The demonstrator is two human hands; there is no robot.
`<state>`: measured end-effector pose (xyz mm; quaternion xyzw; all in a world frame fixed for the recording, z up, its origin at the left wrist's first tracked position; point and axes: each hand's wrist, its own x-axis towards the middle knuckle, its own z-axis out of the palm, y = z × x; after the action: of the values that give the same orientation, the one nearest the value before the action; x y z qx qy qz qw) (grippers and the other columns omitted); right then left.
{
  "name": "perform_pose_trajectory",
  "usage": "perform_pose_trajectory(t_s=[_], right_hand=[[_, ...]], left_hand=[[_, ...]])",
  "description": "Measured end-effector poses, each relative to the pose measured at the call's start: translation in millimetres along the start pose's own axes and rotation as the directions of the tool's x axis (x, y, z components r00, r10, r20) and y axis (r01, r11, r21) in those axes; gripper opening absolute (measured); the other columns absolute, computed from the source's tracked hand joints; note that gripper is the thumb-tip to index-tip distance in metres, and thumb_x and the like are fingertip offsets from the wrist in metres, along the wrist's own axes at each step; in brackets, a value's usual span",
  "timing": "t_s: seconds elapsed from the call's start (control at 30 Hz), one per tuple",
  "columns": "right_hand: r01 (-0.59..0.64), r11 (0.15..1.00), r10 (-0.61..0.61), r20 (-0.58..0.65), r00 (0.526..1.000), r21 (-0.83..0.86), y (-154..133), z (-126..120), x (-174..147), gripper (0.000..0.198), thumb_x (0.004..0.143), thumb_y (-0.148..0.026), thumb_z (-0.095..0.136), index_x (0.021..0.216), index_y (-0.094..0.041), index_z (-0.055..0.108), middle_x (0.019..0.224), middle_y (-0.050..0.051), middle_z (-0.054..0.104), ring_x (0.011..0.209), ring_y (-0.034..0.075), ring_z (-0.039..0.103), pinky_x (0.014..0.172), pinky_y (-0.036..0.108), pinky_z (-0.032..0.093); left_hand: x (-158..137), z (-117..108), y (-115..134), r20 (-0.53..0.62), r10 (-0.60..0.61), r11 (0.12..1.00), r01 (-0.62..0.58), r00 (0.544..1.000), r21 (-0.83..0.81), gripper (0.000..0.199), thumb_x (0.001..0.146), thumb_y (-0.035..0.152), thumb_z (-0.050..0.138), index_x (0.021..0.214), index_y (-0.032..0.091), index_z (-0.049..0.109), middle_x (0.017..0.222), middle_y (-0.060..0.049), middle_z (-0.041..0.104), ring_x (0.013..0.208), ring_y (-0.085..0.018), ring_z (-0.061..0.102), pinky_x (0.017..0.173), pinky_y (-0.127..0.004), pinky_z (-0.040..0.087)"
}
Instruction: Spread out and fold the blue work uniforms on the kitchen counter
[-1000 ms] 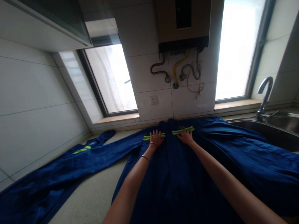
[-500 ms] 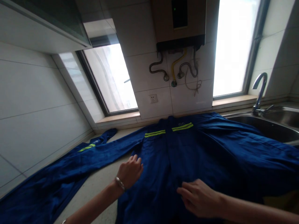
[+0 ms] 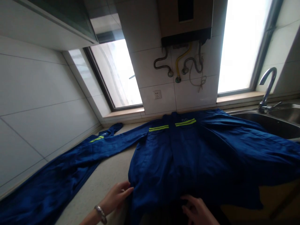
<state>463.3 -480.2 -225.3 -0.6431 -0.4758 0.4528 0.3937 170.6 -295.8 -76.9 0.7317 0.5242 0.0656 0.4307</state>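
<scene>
- The blue jacket [image 3: 187, 156] lies flat on the counter [image 3: 103, 181], beside the sink [image 3: 269, 125].
- The left hand [image 3: 116, 197] pinches its near hem.
- The right hand [image 3: 199, 211] rests on the hem, fingers loose.

A: Where's the light from?
B: Two windows [image 3: 117, 78] behind the worktop [image 3: 105, 175], blown out white. The room itself is dim.
A: Sharp?
B: Fairly; wall lines bow at the edges. The near edge falls into shadow, so the right hand [image 3: 199, 212] looks perhaps slightly blurred.

Home kitchen, tiled walls, sink [image 3: 284, 120] with faucet [image 3: 267, 90], wall-mounted water heater [image 3: 185, 22], stone countertop [image 3: 103, 184]
</scene>
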Motion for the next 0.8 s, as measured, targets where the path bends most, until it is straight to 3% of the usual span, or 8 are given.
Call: perform_pose_trajectory(t_s=[0.17,0.23,0.33,0.47,0.57,0.67,0.73,0.8], right_hand=[[-0.071,0.993,0.067,0.039,0.997,0.094,19.7,15.9,-0.2,0.059,0.069,-0.058,0.061,0.113,-0.018,0.062,0.097,0.007,0.066,0.070,0.015,0.065,0.061,0.025,0.050],[-0.088,0.985,0.074,0.098,0.992,0.149,21.3,22.8,0.6,0.073,0.064,-0.056,0.067,0.127,-0.019,0.054,0.111,0.011,0.063,0.077,0.016,0.065,0.070,0.028,0.051],[-0.140,0.937,0.109,0.112,0.988,0.321,9.8,32.8,-1.0,0.102,0.057,-0.064,0.069,0.143,-0.025,0.031,0.130,0.016,0.050,0.078,0.018,0.065,0.070,0.033,0.051],[-0.088,0.841,0.112,-0.014,0.994,0.534,-16.1,38.8,-8.0,0.104,0.056,-0.074,0.064,0.142,-0.027,0.030,0.114,0.011,0.058,0.080,0.021,0.064,0.064,0.034,0.052],[-0.118,0.822,0.141,0.002,0.990,0.557,-26.5,37.3,-9.2,0.095,0.054,-0.077,0.063,0.131,-0.024,0.046,0.090,0.005,0.063,0.072,0.018,0.063,0.058,0.031,0.052],[-0.141,0.865,0.157,0.007,0.988,0.481,-27.4,34.5,-7.2,0.088,0.048,-0.082,0.061,0.108,-0.018,0.061,0.068,0.001,0.056,0.058,0.015,0.057,0.051,0.027,0.049],[-0.125,0.898,0.146,-0.017,0.989,0.423,-27.4,31.5,-9.0,0.083,0.043,-0.085,0.060,0.090,-0.017,0.063,0.059,-0.002,0.049,0.052,0.013,0.052,0.050,0.027,0.048],[-0.072,0.907,0.096,-0.038,0.995,0.414,-29.6,26.4,-15.6,0.077,0.042,-0.086,0.059,0.078,-0.018,0.060,0.058,-0.001,0.049,0.056,0.014,0.053,0.055,0.028,0.049]], left_hand=[[-5.5,9.0,2.8,-0.103,-0.002,0.965,-0.026,0.995,-0.261,0.050,0.054,0.063,0.066,0.073,0.019,0.054,0.058,0.003,0.054,0.058,-0.014,0.056,0.050,-0.023,0.047],[-7.0,11.6,5.5,-0.159,-0.073,0.915,0.002,0.985,-0.403,0.044,0.057,0.058,0.068,0.072,0.019,0.052,0.058,0.004,0.053,0.059,-0.014,0.057,0.054,-0.023,0.048],[-10.1,16.7,10.5,-0.222,-0.240,0.809,0.068,0.945,-0.583,0.037,0.064,0.051,0.065,0.078,0.020,0.051,0.058,0.004,0.054,0.056,-0.014,0.058,0.052,-0.024,0.048],[-17.3,24.0,16.3,-0.208,-0.320,0.708,0.087,0.924,-0.701,0.038,0.067,0.045,0.067,0.094,0.021,0.054,0.064,0.001,0.059,0.056,-0.016,0.061,0.050,-0.026,0.048],[-24.6,27.8,17.9,-0.158,-0.257,0.689,0.066,0.953,-0.722,0.068,0.060,0.043,0.075,0.119,0.025,0.047,0.075,-0.002,0.066,0.066,-0.021,0.065,0.055,-0.029,0.051],[-32.5,27.3,18.2,-0.115,-0.072,0.684,-0.035,0.991,-0.728,0.103,0.057,0.039,0.081,0.140,0.032,0.021,0.089,-0.002,0.069,0.082,-0.025,0.067,0.070,-0.035,0.054],[-36.8,22.7,18.8,-0.111,0.049,0.719,-0.112,0.993,-0.686,0.101,0.060,0.039,0.080,0.142,0.033,0.022,0.098,-0.002,0.069,0.093,-0.025,0.065,0.082,-0.036,0.052],[-39.4,14.3,19.2,-0.106,0.111,0.805,-0.152,0.988,-0.574,0.081,0.063,0.041,0.077,0.134,0.030,0.042,0.105,-0.002,0.068,0.101,-0.025,0.062,0.089,-0.034,0.050]])
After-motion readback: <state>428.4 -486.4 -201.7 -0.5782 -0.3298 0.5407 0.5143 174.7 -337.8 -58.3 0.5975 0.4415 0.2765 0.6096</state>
